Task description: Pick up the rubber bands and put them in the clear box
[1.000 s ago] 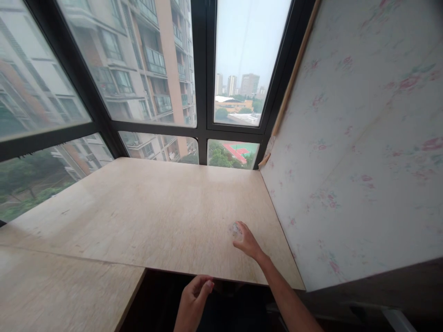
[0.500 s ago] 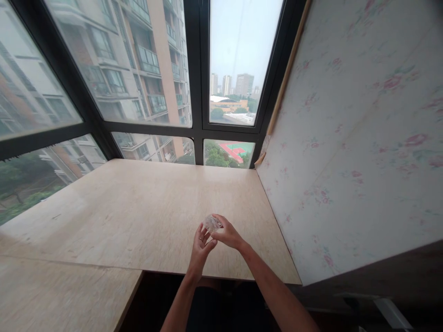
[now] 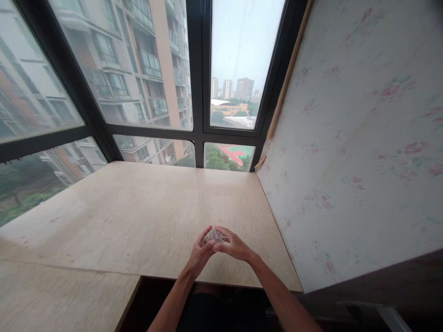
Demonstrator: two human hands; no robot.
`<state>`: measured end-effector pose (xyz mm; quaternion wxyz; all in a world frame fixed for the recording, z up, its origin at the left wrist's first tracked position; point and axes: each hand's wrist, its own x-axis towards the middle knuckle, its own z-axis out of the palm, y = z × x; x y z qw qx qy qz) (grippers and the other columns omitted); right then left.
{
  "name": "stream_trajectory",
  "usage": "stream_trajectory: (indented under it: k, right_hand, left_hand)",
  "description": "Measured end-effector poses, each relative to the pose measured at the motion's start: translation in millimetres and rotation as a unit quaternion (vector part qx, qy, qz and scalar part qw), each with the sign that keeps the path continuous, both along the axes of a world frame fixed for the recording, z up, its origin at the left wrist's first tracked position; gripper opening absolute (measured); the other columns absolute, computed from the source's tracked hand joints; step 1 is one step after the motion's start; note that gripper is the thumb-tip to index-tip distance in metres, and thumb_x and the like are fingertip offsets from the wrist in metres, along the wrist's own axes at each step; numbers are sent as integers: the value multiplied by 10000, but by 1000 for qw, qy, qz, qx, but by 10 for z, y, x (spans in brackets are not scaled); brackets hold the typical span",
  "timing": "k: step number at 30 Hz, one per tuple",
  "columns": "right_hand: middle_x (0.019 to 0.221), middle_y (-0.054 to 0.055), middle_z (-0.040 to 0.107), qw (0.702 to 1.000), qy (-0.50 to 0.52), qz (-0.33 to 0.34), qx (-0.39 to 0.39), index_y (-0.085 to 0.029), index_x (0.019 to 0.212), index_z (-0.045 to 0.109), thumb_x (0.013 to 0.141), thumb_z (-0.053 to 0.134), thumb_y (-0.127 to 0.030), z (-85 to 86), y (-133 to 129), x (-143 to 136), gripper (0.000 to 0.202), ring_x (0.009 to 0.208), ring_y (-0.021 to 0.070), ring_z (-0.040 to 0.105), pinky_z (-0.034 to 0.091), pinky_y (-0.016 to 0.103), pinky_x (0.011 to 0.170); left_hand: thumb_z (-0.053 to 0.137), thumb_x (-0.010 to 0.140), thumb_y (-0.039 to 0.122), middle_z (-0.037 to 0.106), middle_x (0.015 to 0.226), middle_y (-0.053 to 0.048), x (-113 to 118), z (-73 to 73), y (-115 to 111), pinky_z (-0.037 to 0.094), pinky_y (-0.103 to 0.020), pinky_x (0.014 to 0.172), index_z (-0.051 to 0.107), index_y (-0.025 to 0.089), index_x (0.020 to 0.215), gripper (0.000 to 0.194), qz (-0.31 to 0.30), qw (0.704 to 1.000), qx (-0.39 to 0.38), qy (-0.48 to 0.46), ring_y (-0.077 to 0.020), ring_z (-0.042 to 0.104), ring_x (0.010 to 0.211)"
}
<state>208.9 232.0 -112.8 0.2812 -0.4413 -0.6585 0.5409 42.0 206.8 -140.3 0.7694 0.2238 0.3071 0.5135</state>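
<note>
A small clear, crinkled object, too small to name for sure, perhaps crumpled plastic [image 3: 215, 236], is held between my two hands above the front part of the beige stone sill [image 3: 152, 216]. My left hand [image 3: 200, 251] cups it from the left, with thumb and fingers on its side. From the right, my right hand [image 3: 232, 244] grips it with fingers over the far edge and thumb at the near edge. Both thumbs nearly meet in front of it.
Dark window frames [image 3: 199, 133] stand at the sill's back and left. A flowered wall [image 3: 346, 161] rises along the right. The sill's front edge lies just below my hands, with my dark-clothed legs [image 3: 214, 311] beneath.
Both hands and the clear object have moved slightly down in the picture, nearer to me. My left fingers have closed in around the object's left side.
</note>
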Motion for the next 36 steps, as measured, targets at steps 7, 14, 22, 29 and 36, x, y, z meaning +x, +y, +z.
stream_trajectory:
  k: [7,14,22,29,36]
  right_hand:
    - [1395,124,430,1000,-20,4,-7,-199,1346,478,656,779,-398,51,-40,18,779,1234,267,464,461,398,953]
    - [1420,132,406,995,-70,-20,69,-191,1377,441,680,761,-357,87,-35,18,785,1291,270,405,410,438,1015]
    - [1456,147,359,991,-75,-12,108,-173,1456,319,716,736,-426,189,-9,23,886,1351,261,326,259,448,1120]
    - [1318,132,509,986,-95,-39,135,-163,1346,477,700,741,-410,327,21,-19,740,1193,261,491,379,428,1027]
    - [1214,85,582,984,-69,-81,142,-190,1196,587,706,734,-368,318,-53,-83,542,1112,231,548,421,397,989]
  left_hand:
    - [727,757,368,541,1256,-153,10,-125,-13,460,-369,851,456,206,1353,675,6,1000,-8,-13,-289,555,1106]
    - [546,875,496,566,1231,-150,46,-56,-2,438,-369,886,572,147,1227,497,-18,995,-36,-91,-289,508,1170]
    - [413,868,655,560,1229,-163,106,182,77,417,-434,906,560,142,1233,646,-50,982,-53,-173,-328,502,1169]
    - [361,851,720,622,1088,-145,94,211,61,417,-446,902,601,155,1170,691,-81,986,-61,-134,-301,537,1114]
    - [508,762,732,554,1238,-160,87,166,-6,404,-420,948,577,146,1231,754,-37,993,33,-107,-313,467,1205]
